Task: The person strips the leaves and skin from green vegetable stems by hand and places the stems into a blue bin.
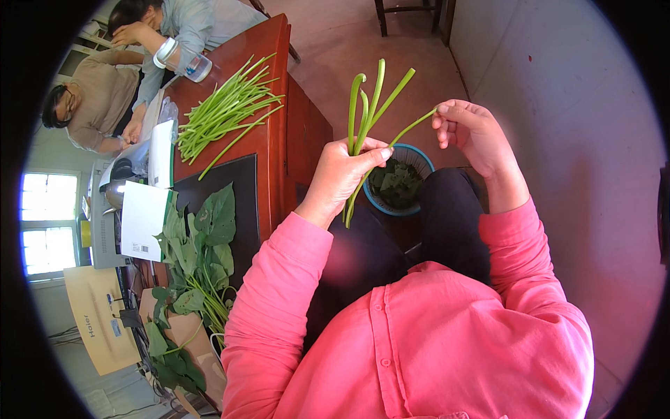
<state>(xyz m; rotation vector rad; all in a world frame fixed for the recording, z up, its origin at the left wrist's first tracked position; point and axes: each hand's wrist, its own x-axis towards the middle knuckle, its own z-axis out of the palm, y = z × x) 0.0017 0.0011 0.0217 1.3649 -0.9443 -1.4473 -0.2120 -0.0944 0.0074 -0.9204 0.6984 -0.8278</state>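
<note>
A few green leaf stems (370,112), stripped of leaves, stand upright in my left hand (343,170), which grips them near their middle. Some of their tops curl over, and their lower ends stick out below the hand. One thinner stem (413,128) slants off to the right from my left thumb. My right hand (468,128) pinches the tip of it between thumb and forefinger. Beneath my hands is a blue plastic basket (430,166) with dark green leaves (396,183) inside, partly hidden by my left hand and my legs.
Bare green stems (230,112) lie piled on the red wooden desk (272,141). Leafy stems (209,251) rest on a black mat (246,194) and cardboard (186,332). A clear jar (193,65), white folder (146,220) and monitor (99,314) stand nearby. Two people sit across.
</note>
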